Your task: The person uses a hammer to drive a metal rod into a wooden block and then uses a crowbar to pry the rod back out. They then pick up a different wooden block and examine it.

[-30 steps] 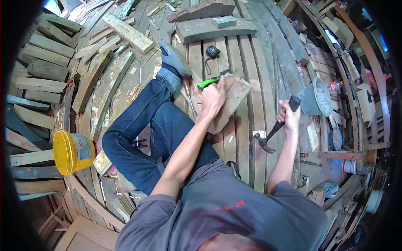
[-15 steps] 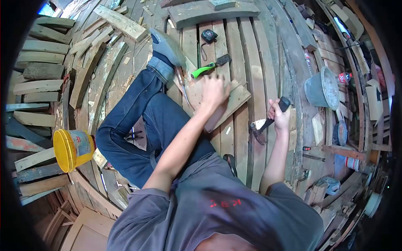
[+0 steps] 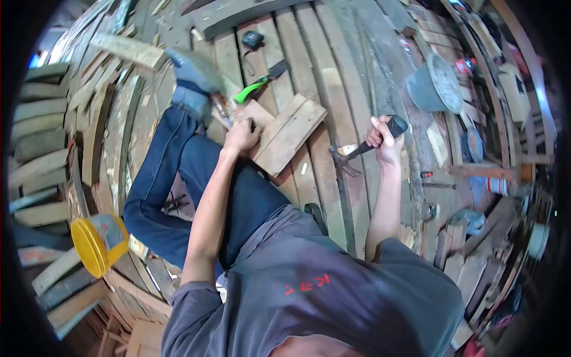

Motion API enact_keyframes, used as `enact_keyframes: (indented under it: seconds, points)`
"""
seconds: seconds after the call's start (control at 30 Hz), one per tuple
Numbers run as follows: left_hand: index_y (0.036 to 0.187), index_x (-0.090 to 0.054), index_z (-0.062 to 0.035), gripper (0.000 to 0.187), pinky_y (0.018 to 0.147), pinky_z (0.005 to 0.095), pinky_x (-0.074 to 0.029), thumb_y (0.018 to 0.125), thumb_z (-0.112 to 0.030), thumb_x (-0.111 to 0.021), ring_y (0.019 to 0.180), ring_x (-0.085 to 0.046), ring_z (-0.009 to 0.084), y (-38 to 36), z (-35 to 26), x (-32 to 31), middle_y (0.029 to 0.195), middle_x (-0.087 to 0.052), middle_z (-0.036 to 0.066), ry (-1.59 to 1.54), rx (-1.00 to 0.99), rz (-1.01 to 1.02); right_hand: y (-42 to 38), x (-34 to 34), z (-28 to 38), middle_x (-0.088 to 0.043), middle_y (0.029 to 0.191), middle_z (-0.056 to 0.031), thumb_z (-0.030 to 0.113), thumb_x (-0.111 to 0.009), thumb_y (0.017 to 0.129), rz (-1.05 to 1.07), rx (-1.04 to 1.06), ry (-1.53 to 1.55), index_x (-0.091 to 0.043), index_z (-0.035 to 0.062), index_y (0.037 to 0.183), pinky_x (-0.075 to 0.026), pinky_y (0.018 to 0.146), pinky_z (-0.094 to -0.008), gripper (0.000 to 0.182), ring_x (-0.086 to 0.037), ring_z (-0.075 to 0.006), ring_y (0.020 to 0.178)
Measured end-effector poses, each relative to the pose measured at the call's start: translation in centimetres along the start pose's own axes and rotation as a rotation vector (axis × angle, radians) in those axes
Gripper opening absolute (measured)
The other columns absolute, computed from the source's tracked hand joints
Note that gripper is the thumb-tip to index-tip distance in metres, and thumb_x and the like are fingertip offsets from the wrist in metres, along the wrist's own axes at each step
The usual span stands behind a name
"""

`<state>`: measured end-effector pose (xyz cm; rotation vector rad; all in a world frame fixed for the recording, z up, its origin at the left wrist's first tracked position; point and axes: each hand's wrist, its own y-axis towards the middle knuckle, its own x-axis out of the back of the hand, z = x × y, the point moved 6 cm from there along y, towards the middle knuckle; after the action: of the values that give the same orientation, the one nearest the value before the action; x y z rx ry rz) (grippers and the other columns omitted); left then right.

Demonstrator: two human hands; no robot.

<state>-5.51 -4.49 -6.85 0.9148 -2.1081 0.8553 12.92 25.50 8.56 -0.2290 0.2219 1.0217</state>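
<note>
My right hand [image 3: 385, 140] is wrapped round the black handle of a claw hammer [image 3: 351, 156], its metal head hanging over the slats to the left. My left hand [image 3: 241, 137], fingers curled, is low beside my thigh at the left edge of a wooden board [image 3: 292, 134]. A thin tool [image 3: 220, 110] with a blurred handle runs down to those fingers; whether they grip it is hidden. Another flat wood piece [image 3: 257, 112] lies partly under the board. Just beyond is a green-handled tool [image 3: 252, 89] with a dark head.
A black tape measure [image 3: 253, 40] lies on the slatted surface [image 3: 321, 172] farther off. At the right stands a grey bucket [image 3: 423, 89]; a yellow bucket [image 3: 89, 247] is at the left. Stacked wood [image 3: 41, 128] lines the left side. My shoe [image 3: 193, 71] is near the green-handled tool.
My left hand has moved off the board to its left edge, and its fingers have curled. My right hand still holds the hammer. The whole view has shifted and turned.
</note>
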Motion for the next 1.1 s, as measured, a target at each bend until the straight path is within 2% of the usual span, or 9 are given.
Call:
enact_keyframes:
  seconds: [0.1,0.2,0.3,0.5,0.73,0.83,0.97,1.03,1.1]
  points:
    - [0.089,-0.067,0.0013,0.034,0.075,0.0491,-0.051,0.087,-0.032,-0.057,0.084,-0.066,0.0417,-0.2,-0.7,0.5,0.088,-0.066,0.028,0.064,-0.029,-0.053,-0.8,0.9,1.7,-0.038,0.054,0.0026,0.011,-0.065,0.089,-0.025,0.054,0.070,-0.043,0.0114,0.066,-0.032,0.047,-0.0263,0.032,-0.034,-0.0082,0.043]
    - [0.084,-0.065,0.0000,0.031,0.072,0.0490,-0.052,0.086,-0.030,-0.057,0.079,-0.066,0.0405,-1.4,-3.9,2.8,0.082,-0.066,0.026,0.003,-0.145,-0.100,-1.5,2.1,1.5,-0.037,0.054,0.0018,0.012,-0.064,0.089,-0.049,0.086,0.115,-0.043,0.0114,0.067,-0.035,0.050,-0.0286,0.031,-0.036,-0.0103,0.045]
    - [0.081,-0.062,-0.0036,0.025,0.065,0.0479,-0.053,0.086,-0.028,-0.058,0.072,-0.067,0.0369,-3.9,-9.9,4.4,0.076,-0.066,0.019,0.168,-0.363,-0.223,-2.3,2.6,1.1,-0.037,0.053,0.0018,0.013,-0.064,0.089,-0.084,0.077,0.081,-0.043,0.0112,0.067,-0.035,0.050,-0.0286,0.031,-0.036,-0.0104,0.045]
    - [0.078,-0.059,-0.0058,0.015,0.063,0.0439,-0.052,0.082,-0.020,-0.058,0.070,-0.066,0.0320,-5.6,-13.9,5.8,0.076,-0.065,0.014,0.311,-0.611,-0.351,-2.9,3.4,-0.7,-0.037,0.053,0.0024,0.013,-0.067,0.088,-0.082,0.035,-0.006,-0.046,0.0104,0.067,-0.036,0.050,-0.0281,0.029,-0.038,-0.0100,0.045]
    - [0.079,-0.056,-0.0042,0.016,0.063,0.0462,-0.050,0.083,-0.020,-0.058,0.073,-0.064,0.0357,-6.2,-11.5,3.5,0.074,-0.062,0.016,0.161,-0.619,-0.068,-3.9,3.2,-3.9,-0.039,0.058,0.0009,0.012,-0.065,0.088,-0.087,-0.098,-0.089,-0.049,0.0084,0.072,-0.039,0.060,-0.0311,0.023,-0.041,-0.0115,0.053]
    - [0.081,-0.053,-0.0019,0.020,0.062,0.0462,-0.048,0.084,-0.021,-0.060,0.068,-0.062,0.0379,-8.2,-12.0,2.5,0.071,-0.060,0.018,-0.109,-0.708,-0.018,-4.5,3.6,-4.9,-0.040,0.059,0.0011,0.010,-0.066,0.087,-0.102,-0.123,-0.072,-0.049,0.0083,0.074,-0.040,0.061,-0.0311,0.022,-0.042,-0.0122,0.054]
    - [0.084,-0.052,-0.0025,0.026,0.062,0.0454,-0.048,0.080,-0.023,-0.068,0.070,-0.062,0.0375,-8.4,-11.3,1.8,0.074,-0.060,0.016,-0.071,-0.588,0.014,-5.1,4.6,-4.5,-0.042,0.061,0.0009,0.009,-0.067,0.087,-0.112,-0.107,-0.068,-0.050,0.0082,0.077,-0.041,0.065,-0.0328,0.020,-0.043,-0.0125,0.056]
    - [0.089,-0.051,-0.0024,0.043,0.064,0.0406,-0.050,0.074,-0.031,-0.079,0.069,-0.063,0.0311,-7.7,-9.7,1.4,0.076,-0.060,0.014,-0.256,-0.436,0.142,-5.7,4.9,-4.0,-0.039,0.060,0.0015,0.009,-0.065,0.085,-0.128,-0.052,-0.011,-0.050,0.0081,0.074,-0.040,0.064,-0.0334,0.019,-0.041,-0.0123,0.055]
    - [0.095,-0.051,-0.0022,0.052,0.065,0.0403,-0.050,0.073,-0.037,-0.082,0.069,-0.063,0.0300,-7.9,-8.6,1.7,0.077,-0.060,0.015,-0.165,-0.406,0.107,-6.4,4.9,-2.4,-0.037,0.059,0.0015,0.009,-0.064,0.084,-0.137,0.007,0.035,-0.047,0.0084,0.072,-0.039,0.062,-0.0330,0.021,-0.039,-0.0121,0.054]
